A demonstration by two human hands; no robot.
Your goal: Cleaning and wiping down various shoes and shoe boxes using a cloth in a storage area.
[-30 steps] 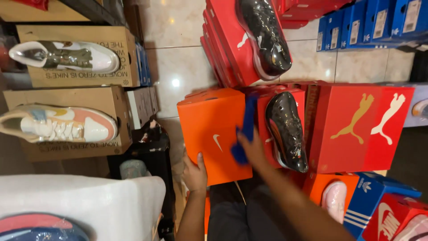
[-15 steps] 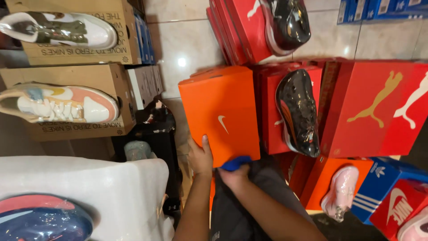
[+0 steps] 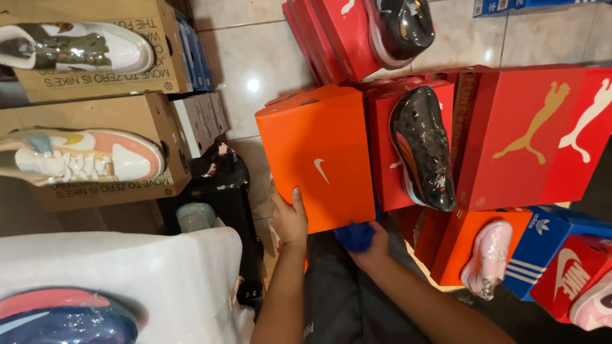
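— What is the person handling?

— A bright orange cardboard shoe box (image 3: 317, 156) with a small white swoosh mark on its glossy lid. The lid faces up toward the camera, and its edges look crisp and undented.

— Where does it sit?

— In front of the person's lap, above the dark grey trousers (image 3: 347, 299), just beside a red shoe box (image 3: 382, 114) that carries a glossy black shoe wrapped in clear film (image 3: 422, 148).

— Which way does its long side run?

— Away from the person, from the near edge by the hands toward the pale tiled floor (image 3: 255, 70), leaning a little to the left at the far end. The near short edge is the one being held.

— And the hands?

— The left hand (image 3: 288, 218) lies against the near left corner of the box, fingers laid flat on the lid and side, steadying it rather than clamping. The right hand (image 3: 371, 245) is under the near right corner, closed around a crumpled deep blue cloth (image 3: 354, 236); whether it also touches the box, I cannot tell.

— What else is around?

— On the left, brown cardboard boxes (image 3: 127, 121) with a white and pastel sneaker (image 3: 83, 156) on top. On the right, a big red box with a gold leaping cat (image 3: 529, 140), and below it a pink shoe in film (image 3: 488, 258).
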